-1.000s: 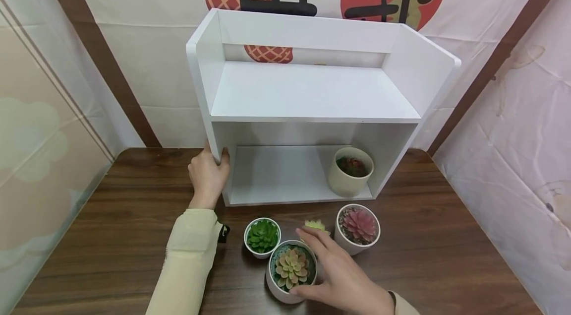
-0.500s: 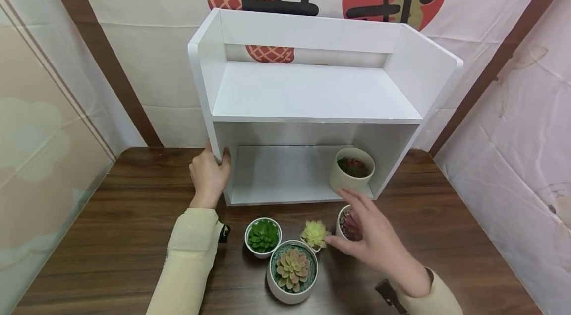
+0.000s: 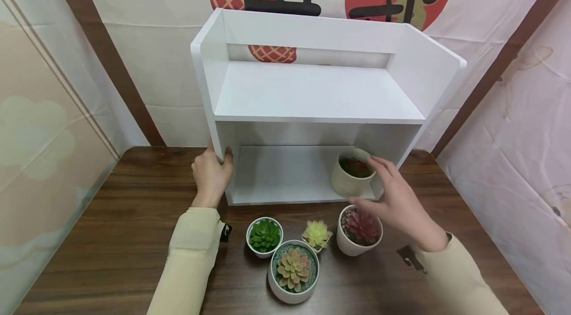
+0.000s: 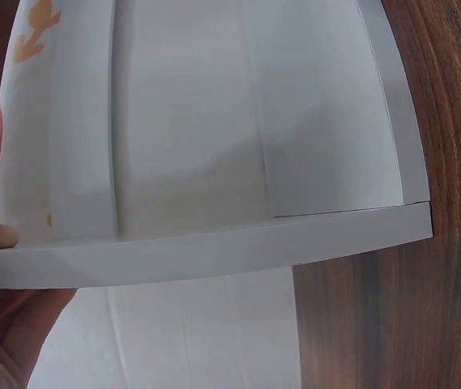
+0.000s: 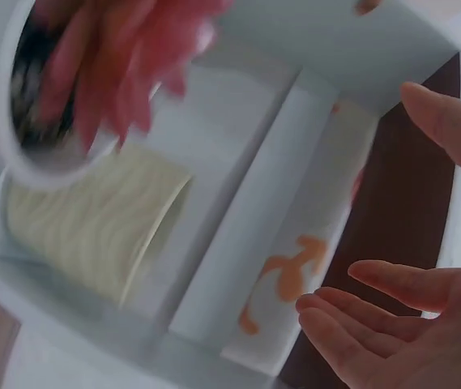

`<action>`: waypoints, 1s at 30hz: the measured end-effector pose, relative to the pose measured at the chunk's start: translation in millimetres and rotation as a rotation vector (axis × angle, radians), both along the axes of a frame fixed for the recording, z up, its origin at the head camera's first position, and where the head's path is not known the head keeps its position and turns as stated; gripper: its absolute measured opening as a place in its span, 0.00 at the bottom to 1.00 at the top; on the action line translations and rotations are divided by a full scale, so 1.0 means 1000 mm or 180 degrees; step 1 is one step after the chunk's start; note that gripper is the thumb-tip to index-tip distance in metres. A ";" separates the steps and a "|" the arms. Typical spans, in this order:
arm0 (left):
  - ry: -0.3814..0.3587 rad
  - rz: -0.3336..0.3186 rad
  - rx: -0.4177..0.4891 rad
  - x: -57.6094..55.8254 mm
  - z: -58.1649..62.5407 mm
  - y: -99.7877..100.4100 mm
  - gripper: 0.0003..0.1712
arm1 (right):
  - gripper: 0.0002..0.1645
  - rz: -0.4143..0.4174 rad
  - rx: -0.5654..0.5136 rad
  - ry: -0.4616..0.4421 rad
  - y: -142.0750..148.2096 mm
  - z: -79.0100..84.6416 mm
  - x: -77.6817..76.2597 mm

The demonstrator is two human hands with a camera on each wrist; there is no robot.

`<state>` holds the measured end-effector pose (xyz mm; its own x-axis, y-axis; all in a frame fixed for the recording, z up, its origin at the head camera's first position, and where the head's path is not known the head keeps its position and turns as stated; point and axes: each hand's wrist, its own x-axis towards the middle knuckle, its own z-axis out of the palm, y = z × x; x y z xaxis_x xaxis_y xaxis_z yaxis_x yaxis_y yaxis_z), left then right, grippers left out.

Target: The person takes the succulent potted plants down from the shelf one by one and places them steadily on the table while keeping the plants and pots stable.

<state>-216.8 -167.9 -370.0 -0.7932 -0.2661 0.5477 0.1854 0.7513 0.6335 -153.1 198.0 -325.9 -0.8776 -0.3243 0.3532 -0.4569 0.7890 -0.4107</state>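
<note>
My left hand (image 3: 210,176) grips the left side panel of a white two-tier shelf (image 3: 312,94); in the left wrist view the thumb and fingers sit on either side of the panel (image 4: 214,258). My right hand (image 3: 403,208) hovers with spread fingers at the right front of a cream pot (image 3: 344,183) on the lower shelf. It holds nothing, and the head view does not show whether the fingertips touch the pot. A reddish plant sits inside that pot. Just below the hand stands a white pot with a pink succulent (image 3: 362,226), blurred in the right wrist view.
On the wooden table (image 3: 134,255), in front of the shelf, stand a small green succulent (image 3: 264,235), a yellow-green succulent (image 3: 316,234) and a larger potted succulent (image 3: 293,269). A printed cloth (image 3: 165,57) hangs behind the shelf.
My right hand has moved from the larger potted succulent in front, up and to the right past the pink one, to beside the cream pot. The left hand keeps its grip on the shelf.
</note>
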 end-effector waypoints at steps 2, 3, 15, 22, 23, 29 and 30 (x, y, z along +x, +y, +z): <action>0.0005 -0.0005 0.0011 0.000 0.001 0.000 0.18 | 0.55 -0.0005 0.0041 -0.0037 0.005 0.000 -0.009; 0.0006 -0.0011 0.0021 0.000 0.001 0.000 0.18 | 0.55 -0.0020 0.0067 -0.0063 0.008 0.000 -0.013; -0.0011 -0.0016 0.0004 0.001 0.001 0.000 0.19 | 0.60 -0.0158 0.0140 -0.0486 0.018 -0.015 -0.047; -0.0016 -0.0007 0.0006 0.001 0.000 -0.001 0.19 | 0.62 -0.0352 0.0138 -0.0662 0.018 -0.020 -0.059; -0.0017 -0.0008 0.0009 0.001 0.000 -0.001 0.19 | 0.62 -0.0377 0.0135 -0.0677 0.018 -0.021 -0.060; -0.0001 -0.0006 0.0003 0.002 0.000 -0.002 0.19 | 0.63 -0.0462 0.0048 -0.0699 0.017 -0.029 -0.069; 0.0007 -0.0002 0.0003 0.002 0.001 -0.002 0.19 | 0.63 -0.0460 0.0033 -0.0703 0.016 -0.030 -0.070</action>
